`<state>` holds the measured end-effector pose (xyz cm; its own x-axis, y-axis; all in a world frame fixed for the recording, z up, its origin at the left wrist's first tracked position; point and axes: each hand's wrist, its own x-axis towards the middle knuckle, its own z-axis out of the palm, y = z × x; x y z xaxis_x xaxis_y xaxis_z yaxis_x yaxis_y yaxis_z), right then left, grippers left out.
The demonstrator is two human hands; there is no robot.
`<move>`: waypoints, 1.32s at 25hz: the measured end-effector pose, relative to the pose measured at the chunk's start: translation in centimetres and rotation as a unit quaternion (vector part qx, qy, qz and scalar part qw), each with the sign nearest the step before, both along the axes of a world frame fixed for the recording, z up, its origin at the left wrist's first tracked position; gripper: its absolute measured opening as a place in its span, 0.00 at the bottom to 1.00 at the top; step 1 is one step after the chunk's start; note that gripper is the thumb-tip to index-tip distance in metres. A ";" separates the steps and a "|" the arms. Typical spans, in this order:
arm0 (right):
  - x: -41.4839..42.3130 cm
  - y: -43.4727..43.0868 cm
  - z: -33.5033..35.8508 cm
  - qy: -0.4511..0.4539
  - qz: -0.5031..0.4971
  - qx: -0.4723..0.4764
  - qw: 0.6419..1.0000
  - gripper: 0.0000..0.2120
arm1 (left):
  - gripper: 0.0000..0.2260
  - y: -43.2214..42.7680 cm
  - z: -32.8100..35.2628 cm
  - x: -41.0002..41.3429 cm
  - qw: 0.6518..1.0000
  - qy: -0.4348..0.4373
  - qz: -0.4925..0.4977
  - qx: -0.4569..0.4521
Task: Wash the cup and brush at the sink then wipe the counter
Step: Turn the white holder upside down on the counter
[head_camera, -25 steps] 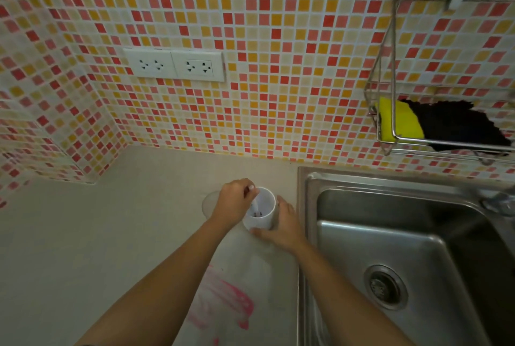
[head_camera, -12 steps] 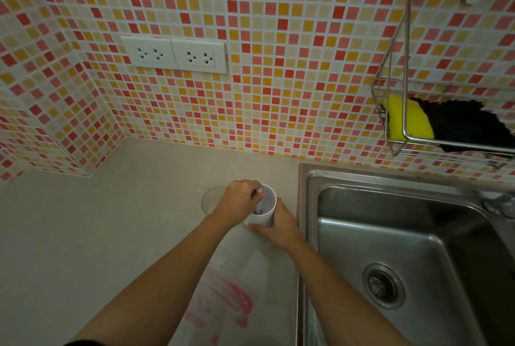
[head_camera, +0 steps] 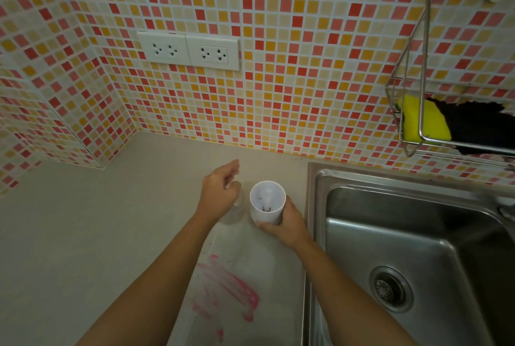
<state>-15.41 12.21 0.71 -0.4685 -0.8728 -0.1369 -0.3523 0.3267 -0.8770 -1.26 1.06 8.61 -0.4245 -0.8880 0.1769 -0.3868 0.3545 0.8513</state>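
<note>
White cup (head_camera: 264, 215) upright on counter (head_camera: 83, 234), brush (head_camera: 266, 203) inside, right hand (head_camera: 287, 223) grip curled round it, left hand (head_camera: 218, 192) grip loosely spread

Two hands (head_camera: 218, 192) (head_camera: 287, 223), two sockets (head_camera: 164, 48) (head_camera: 213, 53), one cup (head_camera: 267, 214), one brush (head_camera: 264, 198), one sink (head_camera: 418, 248), one rack (head_camera: 424, 67), one sponge (head_camera: 425, 120), one cloth (head_camera: 473, 125) and one pink smear (head_camera: 228, 290) are counted.

1. We saw a pale counter (head_camera: 83, 234) meeting the tiled wall (head_camera: 278, 100).
2. A white cup (head_camera: 266, 216) stood on it, near the rim of the sink (head_camera: 316, 206).
3. A clear glass (head_camera: 235, 213) sat just left of the cup.
4. Pink smears (head_camera: 231, 287) marked its near part.
</note>
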 end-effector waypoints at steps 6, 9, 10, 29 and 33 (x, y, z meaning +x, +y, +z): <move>0.2 -0.1 -0.1 0.004 -0.012 -0.004 1.000 0.41 | 0.49 -0.5 -3.5 4.5 0.974 -0.129 -0.073 0.173; 0.3 -0.2 0.3 0.003 -0.025 -0.020 0.999 0.40 | 0.45 -0.3 -5.1 4.1 0.978 -0.107 -0.042 0.173; 0.3 -0.1 0.7 0.000 -0.050 -0.031 0.998 0.39 | 0.41 -0.2 -5.3 3.9 0.982 -0.092 -0.032 0.164; -0.7 0.5 13.0 0.519 0.250 0.150 0.804 0.42 | 0.37 3.5 -6.1 -0.8 0.970 -0.024 -0.148 0.192; 0.5 -0.8 13.2 0.503 0.288 0.130 0.804 0.47 | 0.36 3.5 -6.4 -0.6 0.970 -0.022 -0.139 0.200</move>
